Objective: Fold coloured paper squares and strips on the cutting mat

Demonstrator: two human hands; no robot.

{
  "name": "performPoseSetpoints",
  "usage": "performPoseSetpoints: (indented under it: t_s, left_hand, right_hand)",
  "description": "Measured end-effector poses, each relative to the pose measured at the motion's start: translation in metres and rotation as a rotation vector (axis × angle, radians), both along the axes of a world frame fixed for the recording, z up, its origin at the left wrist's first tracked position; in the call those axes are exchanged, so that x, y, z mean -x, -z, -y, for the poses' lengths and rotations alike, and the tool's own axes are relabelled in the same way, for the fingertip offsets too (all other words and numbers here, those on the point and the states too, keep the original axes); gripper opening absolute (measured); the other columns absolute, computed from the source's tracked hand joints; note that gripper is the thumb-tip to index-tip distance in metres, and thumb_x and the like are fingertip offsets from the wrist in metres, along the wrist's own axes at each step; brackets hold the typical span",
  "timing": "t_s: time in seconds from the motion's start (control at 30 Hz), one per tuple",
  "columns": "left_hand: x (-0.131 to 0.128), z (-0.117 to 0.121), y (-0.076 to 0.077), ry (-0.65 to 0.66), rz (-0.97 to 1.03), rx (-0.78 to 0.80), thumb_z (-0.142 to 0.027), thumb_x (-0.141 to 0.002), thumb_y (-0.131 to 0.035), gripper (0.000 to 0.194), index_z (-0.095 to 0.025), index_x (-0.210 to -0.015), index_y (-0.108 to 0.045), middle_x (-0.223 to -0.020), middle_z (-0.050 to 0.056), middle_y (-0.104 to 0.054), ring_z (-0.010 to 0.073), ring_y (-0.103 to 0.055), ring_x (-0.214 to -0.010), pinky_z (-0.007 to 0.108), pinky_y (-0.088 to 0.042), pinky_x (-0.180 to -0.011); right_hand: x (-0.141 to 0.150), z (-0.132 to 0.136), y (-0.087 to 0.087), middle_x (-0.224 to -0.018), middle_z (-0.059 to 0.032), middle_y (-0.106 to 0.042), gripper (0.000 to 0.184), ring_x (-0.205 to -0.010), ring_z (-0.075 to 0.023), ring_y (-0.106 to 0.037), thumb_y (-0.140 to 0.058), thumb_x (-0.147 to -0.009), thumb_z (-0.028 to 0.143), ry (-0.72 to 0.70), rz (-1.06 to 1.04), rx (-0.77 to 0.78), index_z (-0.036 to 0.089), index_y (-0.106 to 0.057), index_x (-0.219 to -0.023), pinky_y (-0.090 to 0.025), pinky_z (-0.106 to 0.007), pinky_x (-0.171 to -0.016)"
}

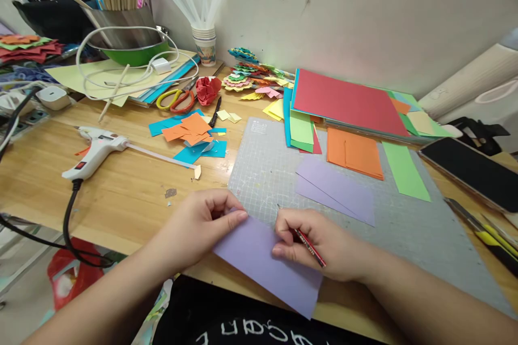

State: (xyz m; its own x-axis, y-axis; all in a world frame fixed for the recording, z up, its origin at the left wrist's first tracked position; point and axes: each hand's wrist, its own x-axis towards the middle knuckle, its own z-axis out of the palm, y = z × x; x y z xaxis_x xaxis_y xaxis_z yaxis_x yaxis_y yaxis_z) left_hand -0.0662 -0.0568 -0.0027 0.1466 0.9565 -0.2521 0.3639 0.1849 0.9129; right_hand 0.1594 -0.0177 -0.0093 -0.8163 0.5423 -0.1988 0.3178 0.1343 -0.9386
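Note:
A sheet of purple paper (267, 259) lies at the table's front edge, partly over the grey cutting mat (259, 172). My left hand (210, 221) pinches its upper left corner between thumb and fingers. Held in my right hand (311, 242) is a red and black pencil (309, 248), its dark tip pointing up and away from me. The right thumb and curled fingers also touch the purple sheet's far edge. Just beyond, more purple paper pieces (335, 188) rest on the mat, close to a stack of orange paper (354, 153) and a green strip (407, 170).
At left lies a white glue gun (97, 151) with its black cord hanging off the table. Scissors (176, 101), orange scraps (190, 129) and a crumpled red paper flower (208, 90) sit behind. On the right are a phone (471, 172) and a utility knife (485, 234).

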Motion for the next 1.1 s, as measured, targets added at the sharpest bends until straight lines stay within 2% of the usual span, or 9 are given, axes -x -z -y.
performPoseSetpoints:
  t_s: [0.07, 0.17, 0.3, 0.47, 0.6, 0.73, 0.83, 0.93, 1.1]
  left_hand:
    - [0.003, 0.000, -0.001, -0.046, -0.086, -0.063, -0.038, -0.080, -0.060, 0.023, -0.018, -0.070, -0.063, -0.060, -0.001, -0.059, 0.0105, -0.052, -0.054, 0.019, -0.038, -0.046]
    - [0.009, 0.007, 0.002, -0.113, -0.133, -0.111, -0.039, -0.083, -0.058, 0.024, -0.018, -0.070, -0.060, -0.060, 0.000, -0.062, 0.0111, -0.055, -0.053, 0.020, -0.041, -0.046]
    - [0.008, 0.023, 0.007, 0.000, -0.250, -0.240, -0.031, -0.085, -0.055, 0.026, -0.018, -0.063, -0.055, -0.051, -0.002, -0.060, 0.0100, -0.053, -0.044, 0.018, -0.038, -0.039]
    - [-0.005, 0.042, 0.010, 0.016, -0.380, -0.379, -0.027, -0.087, -0.052, 0.026, -0.020, -0.062, -0.054, -0.049, -0.005, -0.056, 0.0082, -0.050, -0.041, 0.018, -0.037, -0.038]
    - [-0.013, 0.053, 0.016, 0.081, -0.417, -0.444, -0.023, -0.087, -0.050, 0.024, -0.019, -0.064, -0.051, -0.052, -0.004, -0.053, 0.0098, -0.049, -0.045, 0.021, -0.037, -0.042]
    - [-0.012, 0.061, 0.029, 0.053, -0.485, -0.760, -0.010, -0.082, -0.053, 0.017, -0.017, -0.067, -0.050, -0.057, -0.001, -0.049, 0.0124, -0.043, -0.054, 0.027, -0.034, -0.051]
    - [-0.006, 0.069, 0.042, -0.024, -0.577, -0.955, -0.004, -0.079, -0.058, 0.013, -0.014, -0.087, -0.062, -0.067, 0.002, -0.054, 0.0134, -0.043, -0.061, 0.029, -0.032, -0.056]
    - [-0.002, 0.076, 0.052, -0.036, -0.757, -1.015, -0.012, -0.082, -0.059, 0.031, -0.019, -0.111, -0.065, -0.076, 0.003, -0.053, 0.0159, -0.047, -0.069, 0.030, -0.033, -0.062]
    - [-0.003, 0.076, 0.058, -0.118, -0.875, -1.043, -0.020, -0.083, -0.058, 0.029, -0.023, -0.110, -0.068, -0.077, 0.003, -0.052, 0.0162, -0.048, -0.071, 0.031, -0.033, -0.065]
  right_hand:
    - [-0.003, -0.003, 0.003, -0.066, 0.0050, -0.038, 0.025, -0.060, -0.0101, -0.032, -0.057, -0.084, 0.024, 0.095, 0.019, -0.030, 0.021, -0.036, -0.070, -0.030, -0.024, -0.054]
    - [-0.009, -0.012, 0.009, -0.068, 0.0048, -0.040, 0.026, -0.059, -0.0104, -0.032, -0.057, -0.084, 0.026, 0.359, 0.035, -0.098, 0.022, -0.034, -0.072, -0.030, -0.025, -0.054]
    - [-0.010, -0.020, 0.015, -0.064, 0.0065, -0.034, 0.031, -0.056, -0.0100, -0.032, -0.062, -0.080, 0.028, 0.648, -0.046, -0.173, 0.023, -0.032, -0.072, -0.028, -0.024, -0.052]
    - [-0.004, -0.017, 0.014, -0.072, 0.0042, -0.057, 0.035, -0.060, -0.0123, -0.046, -0.061, -0.081, 0.029, 0.816, -0.265, -0.045, 0.025, -0.026, -0.078, -0.034, -0.025, -0.053]
    - [-0.005, -0.017, 0.008, -0.072, 0.0037, -0.060, 0.034, -0.060, -0.0121, -0.048, -0.062, -0.081, 0.026, 0.763, -0.241, -0.154, 0.025, -0.028, -0.075, -0.034, -0.026, -0.052]
    - [-0.003, -0.028, 0.000, -0.073, 0.0035, -0.061, 0.034, -0.060, -0.0110, -0.049, -0.062, -0.079, 0.023, 0.656, -0.188, -0.111, 0.024, -0.029, -0.072, -0.034, -0.025, -0.051]
    - [0.007, -0.045, -0.004, -0.072, 0.0042, -0.058, 0.034, -0.061, -0.0101, -0.049, -0.064, -0.076, 0.021, 0.586, -0.145, -0.056, 0.023, -0.030, -0.072, -0.035, -0.024, -0.052]
    - [0.024, -0.064, -0.003, -0.073, 0.0047, -0.055, 0.033, -0.063, -0.0101, -0.050, -0.065, -0.074, 0.021, 0.486, -0.124, -0.078, 0.023, -0.032, -0.074, -0.037, -0.024, -0.054]
    - [0.051, -0.083, 0.007, -0.073, 0.0046, -0.054, 0.032, -0.063, -0.0096, -0.048, -0.065, -0.072, 0.018, 0.415, -0.078, -0.170, 0.022, -0.034, -0.073, -0.038, -0.024, -0.057]
